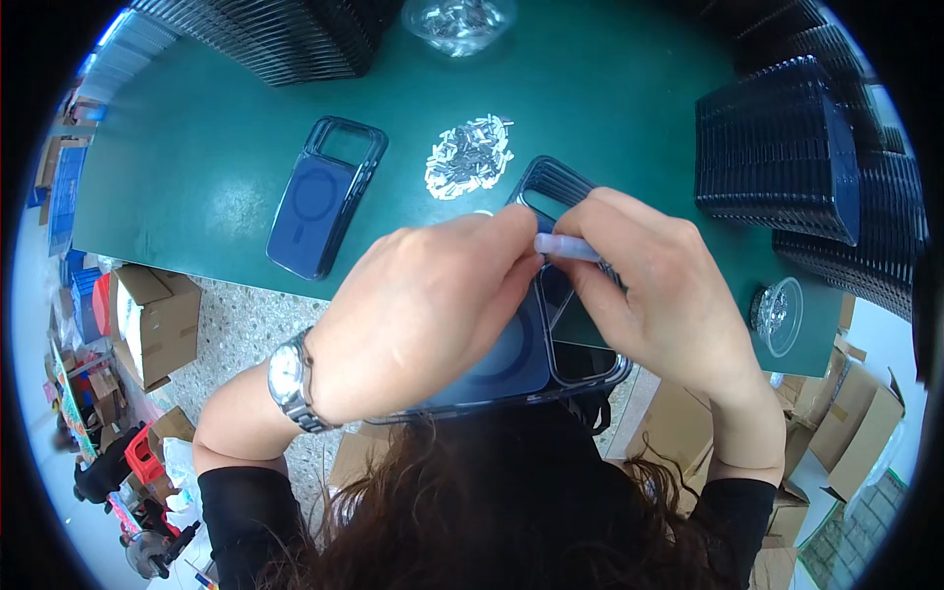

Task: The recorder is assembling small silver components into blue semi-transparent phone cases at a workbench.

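Lavender stick (567,246) sits in the right hand (651,275); clear tubs (503,31) (794,320) hold silvery pieces (458,37).

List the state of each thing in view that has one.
Right hand: closed on the pale stick
Left hand: fingertips together at the stick's left end
Pale stick: held sideways
Left phone case: lying on the table, untouched
Lower phone case: partly hidden by the left hand
Shiny bits: heaped loose on the table
Clear bowl: holding bits
Clear tub: holding bits
Right dark stack: standing
Watch: worn

Workshop: phone cases (313,205), cardboard boxes (169,339)
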Tool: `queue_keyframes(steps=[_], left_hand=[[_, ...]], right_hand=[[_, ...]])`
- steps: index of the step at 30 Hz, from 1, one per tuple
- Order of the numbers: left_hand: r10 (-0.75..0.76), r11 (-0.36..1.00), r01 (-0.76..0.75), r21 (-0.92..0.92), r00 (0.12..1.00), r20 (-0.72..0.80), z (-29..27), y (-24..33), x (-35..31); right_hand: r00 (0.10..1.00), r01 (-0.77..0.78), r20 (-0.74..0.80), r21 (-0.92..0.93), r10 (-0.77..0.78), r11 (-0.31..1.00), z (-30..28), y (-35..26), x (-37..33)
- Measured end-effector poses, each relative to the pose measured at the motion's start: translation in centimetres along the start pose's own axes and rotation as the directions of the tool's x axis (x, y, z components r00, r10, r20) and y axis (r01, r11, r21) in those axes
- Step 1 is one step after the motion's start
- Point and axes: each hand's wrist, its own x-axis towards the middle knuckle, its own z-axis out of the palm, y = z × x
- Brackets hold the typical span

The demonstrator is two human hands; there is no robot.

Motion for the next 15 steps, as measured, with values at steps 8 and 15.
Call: queue_keyframes(steps=[8,15], left_hand=[[-0.074,0.995,0.067,-0.079,0.993,-0.088,-1.3,-1.5,-2.5],[-0.29,0.95,0.224,-0.218,0.894,-0.343,-1.3,-5.0,-5.5]], right_hand=[[0.995,0.077,0.049,0.216,-0.09,0.973,-0.5,0.6,3.1],[0.979,-0.204,0.004,-0.069,0.205,0.977,2.8,12.8,9.6]])
